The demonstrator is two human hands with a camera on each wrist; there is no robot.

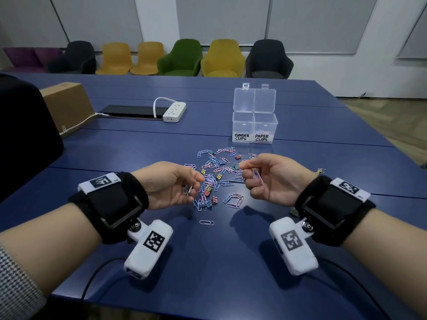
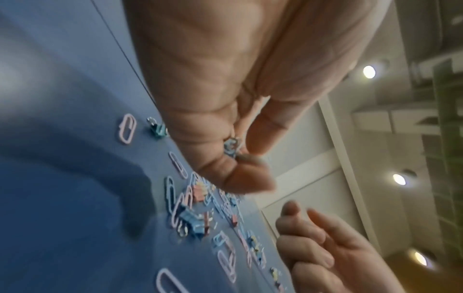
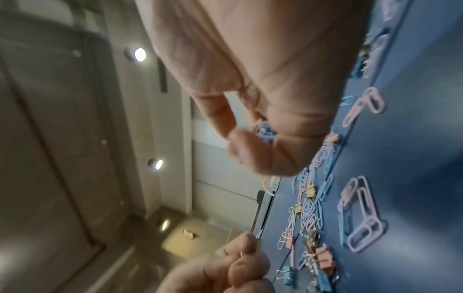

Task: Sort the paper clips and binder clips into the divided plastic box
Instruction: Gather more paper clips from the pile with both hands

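Both hands hover over the scattered pile of clips point(image 1: 217, 179) on the blue bench point(image 1: 138, 158), each mid-pick. The left hand point(image 1: 172, 185) pinches a small binder clip point(image 2: 231, 147) between thumb and curled fingers; the right hand point(image 1: 272, 179) curls round a few paper clips point(image 1: 257, 177). Most clips lie unsorted. Next, it seems, each handful must travel to the open divided box point(image 1: 254, 128) beyond the pile, dropped behind the matching label.
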